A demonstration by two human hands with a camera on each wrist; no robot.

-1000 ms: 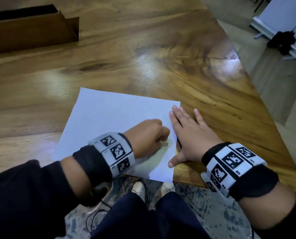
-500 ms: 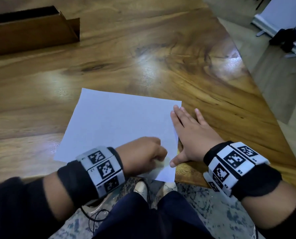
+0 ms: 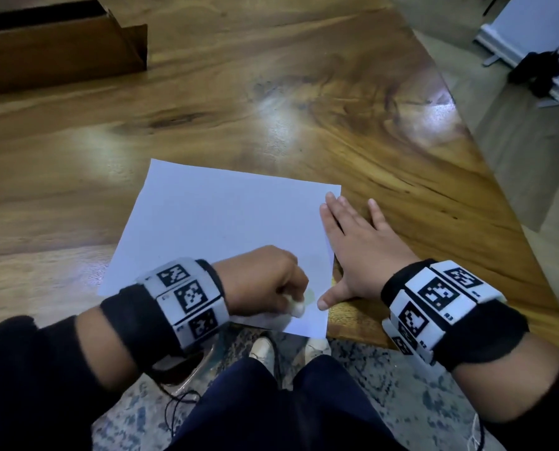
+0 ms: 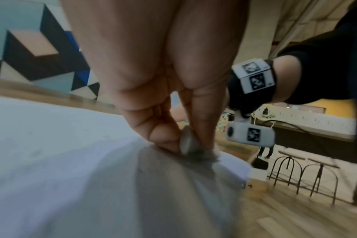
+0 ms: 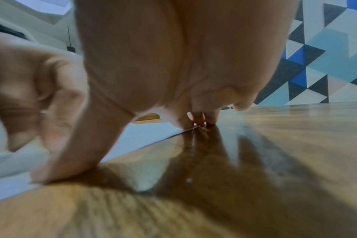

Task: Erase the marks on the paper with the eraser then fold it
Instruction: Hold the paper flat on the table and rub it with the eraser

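Observation:
A white sheet of paper (image 3: 223,229) lies flat on the wooden table (image 3: 271,92), its near edge hanging a little over the table's front. My left hand (image 3: 268,281) pinches a small white eraser (image 3: 297,309) and presses it onto the paper near the front right corner, next to a faint greenish mark (image 3: 310,296). The left wrist view shows the eraser (image 4: 186,141) held between thumb and fingers on the paper (image 4: 71,161). My right hand (image 3: 359,252) lies flat with straight fingers across the paper's right edge, thumb on the sheet. The right wrist view shows its fingertips (image 5: 198,119) on the table.
A brown cardboard box (image 3: 53,50) sits at the table's far left. The table's right edge (image 3: 467,151) runs diagonally, with floor beyond it. My knees and white shoes (image 3: 262,349) are below the front edge, over a patterned rug.
My left hand has slid back toward me along the paper's right side with the eraser, from mid-sheet to the front corner. The right hand has stayed flat in place.

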